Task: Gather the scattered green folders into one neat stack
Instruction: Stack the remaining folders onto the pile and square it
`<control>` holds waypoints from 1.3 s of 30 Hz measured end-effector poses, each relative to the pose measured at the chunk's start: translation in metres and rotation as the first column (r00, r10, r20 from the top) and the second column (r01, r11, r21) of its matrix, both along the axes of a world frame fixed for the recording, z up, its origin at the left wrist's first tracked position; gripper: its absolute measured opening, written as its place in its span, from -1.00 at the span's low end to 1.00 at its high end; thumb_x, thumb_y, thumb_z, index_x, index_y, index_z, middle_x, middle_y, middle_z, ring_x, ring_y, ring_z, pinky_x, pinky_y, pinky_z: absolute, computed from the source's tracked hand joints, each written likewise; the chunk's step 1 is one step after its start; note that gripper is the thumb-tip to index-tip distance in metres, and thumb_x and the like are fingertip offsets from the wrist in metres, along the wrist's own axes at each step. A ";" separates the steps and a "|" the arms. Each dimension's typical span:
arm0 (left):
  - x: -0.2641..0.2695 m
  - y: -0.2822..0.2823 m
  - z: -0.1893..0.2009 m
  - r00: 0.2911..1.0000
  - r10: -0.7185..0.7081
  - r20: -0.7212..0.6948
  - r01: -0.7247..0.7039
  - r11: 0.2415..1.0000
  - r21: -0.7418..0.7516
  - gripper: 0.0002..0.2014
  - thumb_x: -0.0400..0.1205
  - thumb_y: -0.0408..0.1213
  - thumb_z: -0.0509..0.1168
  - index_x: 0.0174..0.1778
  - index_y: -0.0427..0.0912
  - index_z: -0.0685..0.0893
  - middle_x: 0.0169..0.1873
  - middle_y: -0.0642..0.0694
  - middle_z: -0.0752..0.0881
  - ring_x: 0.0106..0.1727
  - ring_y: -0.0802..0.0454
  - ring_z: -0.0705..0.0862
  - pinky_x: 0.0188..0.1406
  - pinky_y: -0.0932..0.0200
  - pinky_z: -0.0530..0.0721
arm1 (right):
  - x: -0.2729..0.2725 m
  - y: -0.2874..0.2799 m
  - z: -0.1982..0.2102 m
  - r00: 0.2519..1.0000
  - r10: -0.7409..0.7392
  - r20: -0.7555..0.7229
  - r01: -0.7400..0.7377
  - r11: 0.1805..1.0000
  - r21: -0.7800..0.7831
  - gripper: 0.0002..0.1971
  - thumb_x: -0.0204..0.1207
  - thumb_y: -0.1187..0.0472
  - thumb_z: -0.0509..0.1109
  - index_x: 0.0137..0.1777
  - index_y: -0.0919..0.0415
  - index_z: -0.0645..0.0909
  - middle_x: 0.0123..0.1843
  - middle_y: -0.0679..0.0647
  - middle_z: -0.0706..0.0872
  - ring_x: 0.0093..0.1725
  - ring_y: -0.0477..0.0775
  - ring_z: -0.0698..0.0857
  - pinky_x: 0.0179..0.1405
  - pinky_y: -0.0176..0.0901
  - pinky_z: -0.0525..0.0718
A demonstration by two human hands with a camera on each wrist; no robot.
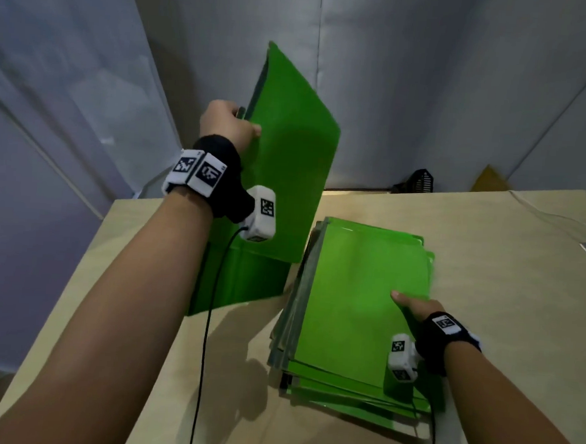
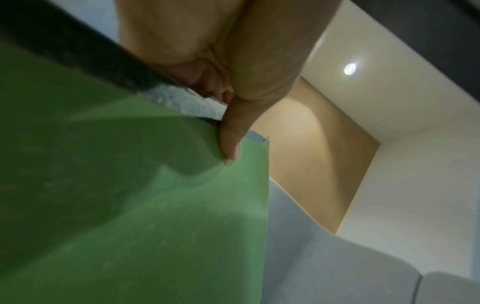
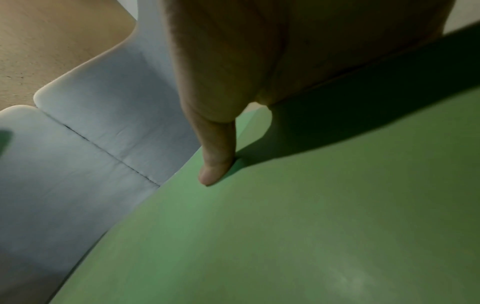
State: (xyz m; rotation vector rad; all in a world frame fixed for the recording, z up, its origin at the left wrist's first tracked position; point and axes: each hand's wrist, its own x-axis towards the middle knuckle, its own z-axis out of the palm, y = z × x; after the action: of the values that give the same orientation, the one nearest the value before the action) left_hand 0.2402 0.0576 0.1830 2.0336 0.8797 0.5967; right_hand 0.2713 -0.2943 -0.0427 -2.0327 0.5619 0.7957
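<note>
A green folder (image 1: 289, 146) stands lifted almost upright above the bench (image 1: 487, 268), to the left of the stack (image 1: 358, 304) and apart from it. The left hand (image 1: 227, 123) has its grip clamped on the folder's upper left edge, thumb (image 2: 230, 142) pressed on the front face and the other fingers curled behind. Under it another green folder (image 1: 243, 284) lies flat on the bench, just beside the stack's left side.

The stack sits right of centre and holds most of the folders, but it is not neat: edges fan out along its left side and near corner, and a few sheets jut out at the far right. The right hand (image 1: 416, 306) rests on the top folder near its right edge, thumb (image 3: 215, 164) straight against the surface; whether the other fingers wrap the stack's edge I cannot tell.

By my reading the task is well along. The raised folder needs laying on the stack, the flat one must follow, and then the edges want squaring.
</note>
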 end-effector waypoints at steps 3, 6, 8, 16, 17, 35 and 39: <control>0.005 0.003 0.020 0.993 0.013 0.121 -0.002 0.996 -0.089 -0.37 0.50 -0.32 0.50 0.49 -0.34 0.48 0.31 -0.28 0.65 0.25 -0.15 0.68 0.29 -0.03 0.65 | 0.000 0.000 -0.002 1.000 -0.002 0.002 0.002 1.000 0.002 -0.10 0.34 -0.17 0.58 0.53 0.39 0.40 0.50 0.41 0.51 0.33 0.52 0.58 0.31 0.32 0.59; 0.006 0.004 0.041 0.982 0.026 0.187 0.013 0.979 -0.205 -0.42 0.48 -0.33 0.51 0.41 -0.38 0.55 0.14 -0.25 0.72 0.14 -0.09 0.71 0.27 -0.01 0.66 | 0.000 0.000 -0.002 1.000 -0.013 -0.002 0.013 1.000 0.011 -0.09 0.32 -0.15 0.61 0.52 0.42 0.41 0.50 0.41 0.52 0.34 0.51 0.57 0.33 0.31 0.58; 0.001 -0.003 0.049 0.997 0.002 0.083 0.014 0.980 -0.198 -0.51 0.60 -0.20 0.40 0.36 -0.45 0.57 0.12 -0.32 0.69 0.17 -0.12 0.69 0.28 0.05 0.60 | -0.001 -0.001 -0.001 1.000 -0.009 -0.011 0.009 1.000 0.027 -0.12 0.35 -0.12 0.60 0.52 0.43 0.41 0.50 0.41 0.51 0.35 0.51 0.57 0.31 0.26 0.57; -0.015 -0.042 -0.092 0.912 -0.192 -0.362 0.135 0.975 -0.176 -0.61 0.54 -0.36 0.44 0.25 -0.47 0.66 0.18 -0.39 0.72 0.12 -0.19 0.71 -0.06 0.04 0.61 | 0.003 -0.009 -0.001 0.997 -0.048 -0.056 0.055 0.991 0.124 0.06 0.28 -0.34 0.50 0.63 0.31 0.28 0.61 0.34 0.40 0.49 0.44 0.46 0.46 0.33 0.42; -0.019 -0.045 -0.116 0.903 -0.187 -0.387 0.114 0.973 -0.202 -0.62 0.54 -0.36 0.44 0.24 -0.45 0.67 0.16 -0.38 0.73 0.13 -0.21 0.72 -0.05 0.06 0.60 | 0.002 -0.009 0.000 0.996 -0.060 -0.060 0.068 0.988 0.141 0.11 0.25 -0.43 0.46 0.66 0.26 0.23 0.64 0.33 0.34 0.53 0.43 0.41 0.49 0.36 0.37; -0.036 -0.088 -0.199 0.674 -0.358 -0.646 0.124 0.917 -0.378 -0.63 0.71 -0.09 0.19 -0.17 -0.37 0.58 -0.28 -0.22 0.63 -0.20 -0.18 0.61 -0.15 0.08 0.53 | 0.004 -0.014 -0.017 0.998 0.043 -0.055 -0.040 0.998 0.055 0.24 0.13 -0.29 0.64 0.66 0.35 0.15 0.60 0.39 0.38 0.48 0.50 0.47 0.38 0.42 0.50; -0.050 -0.079 -0.222 0.869 -0.325 -0.373 0.022 0.778 -0.628 -0.73 0.63 -0.33 0.34 -0.41 -0.25 0.59 -0.32 -0.24 0.62 -0.14 -0.15 0.59 0.07 -0.15 0.67 | 0.001 -0.012 0.007 0.994 0.062 -0.095 -0.055 0.996 0.075 0.03 0.44 -0.10 0.54 0.69 0.34 0.01 0.66 0.37 0.26 0.57 0.47 0.35 0.44 0.38 0.42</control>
State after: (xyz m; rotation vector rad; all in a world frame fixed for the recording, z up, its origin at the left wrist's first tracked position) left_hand 0.1902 -0.0211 -0.0392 1.6311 0.9743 -0.2961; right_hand 0.2718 -0.3063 -0.0352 -1.9599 0.5222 0.9407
